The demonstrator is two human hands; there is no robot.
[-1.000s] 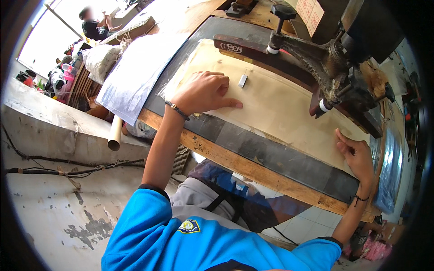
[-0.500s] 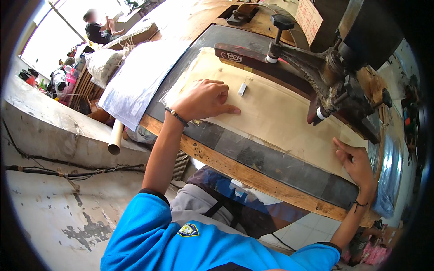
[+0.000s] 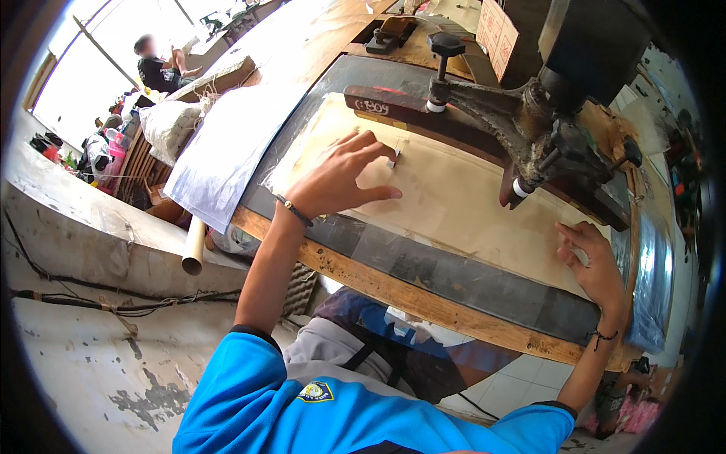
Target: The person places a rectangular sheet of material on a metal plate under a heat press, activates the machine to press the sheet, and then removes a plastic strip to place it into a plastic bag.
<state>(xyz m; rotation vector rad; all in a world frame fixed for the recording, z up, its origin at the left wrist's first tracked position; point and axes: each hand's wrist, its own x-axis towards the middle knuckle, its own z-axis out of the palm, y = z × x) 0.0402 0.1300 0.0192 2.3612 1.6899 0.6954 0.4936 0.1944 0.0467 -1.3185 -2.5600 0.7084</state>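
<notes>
Clock positions from the middle of the beige sheet [image 3: 461, 197], laid flat on a dark mat [image 3: 423, 261]. At nine o'clock, left hand [image 3: 333, 174] above the sheet, thumb and index finger spread well apart. Toward ten o'clock, small white block [image 3: 394, 159] on the sheet, partly hidden by that index fingertip; no pinch between thumb and index finger, actual contact impossible to tell. At four o'clock, right hand [image 3: 596, 265] by the sheet's end, fingers loosely bent; any hold on the edge impossible to tell. At one o'clock, dark bar [image 3: 461, 127] beneath a metal bracket [image 3: 488, 102]; at twelve, black knob [image 3: 446, 45].

Likely faults, by judgement: block knocked askew, from a stray brush of the left index finger; sheet creased or skewed, from uneven drag between the two hands; fingers trapped, from any lowering of the bar with hands this near.

Surface: mat bordered toward six o'clock by a worn, pitted wooden edge [image 3: 423, 314]; between nine and ten, pale paper [image 3: 234, 144]; at four, beyond the right hand, clear plastic film [image 3: 652, 295].

Room: between eight and nine, hollow tube [image 3: 194, 250] and dark cables [image 3: 106, 304]; at eight, wall with flaking paint [image 3: 151, 397]; at five, pale floor tiles [image 3: 522, 378]; at ten, seated person [image 3: 155, 72].
</notes>
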